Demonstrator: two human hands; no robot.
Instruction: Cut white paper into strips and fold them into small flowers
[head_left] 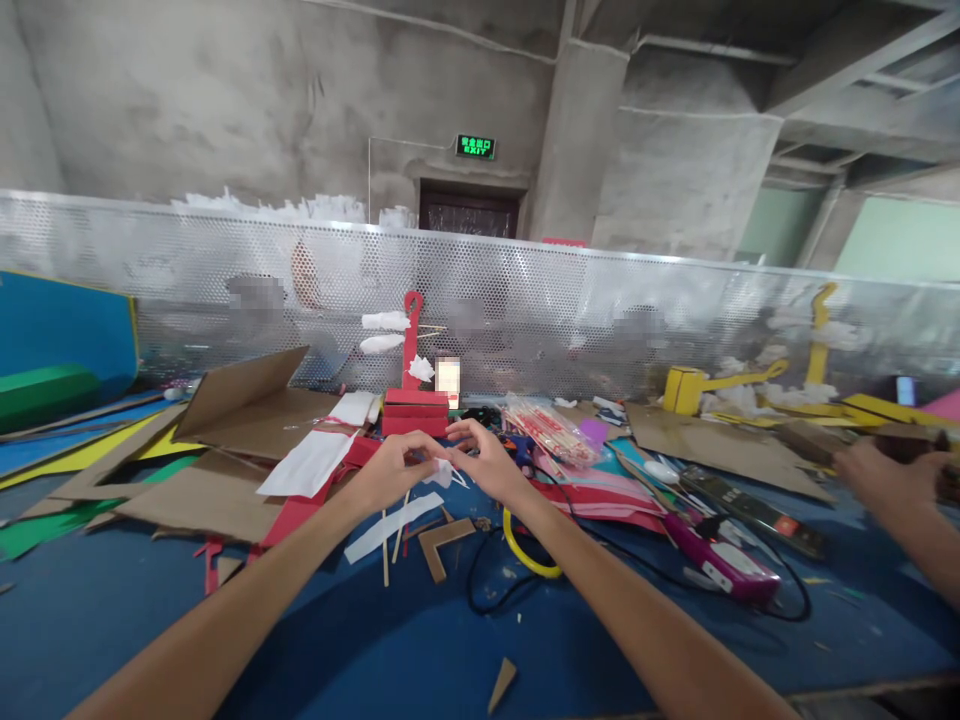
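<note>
My left hand point(401, 466) and my right hand point(484, 462) meet over the middle of the table, fingers curled and fingertips close together. A small whitish scrap point(448, 474) shows just below the fingertips; whether either hand grips it, I cannot tell. Right behind them stands a red cardboard box point(415, 412), with a red hooked upright point(412, 340) rising at its back. White paper tufts point(385, 320) sit on thin sticks beside the upright. A white paper strip point(395, 526) and thin wooden sticks point(386, 550) lie under my left hand.
Brown cardboard point(206, 495) and a white sheet point(307, 464) lie left. To the right are a bag of sticks point(551, 430), a yellow ring point(525, 555), a black cable point(611, 543) and a purple power strip point(724, 563). Another person's hand point(892, 475) works far right. A perforated metal screen point(517, 300) stands behind.
</note>
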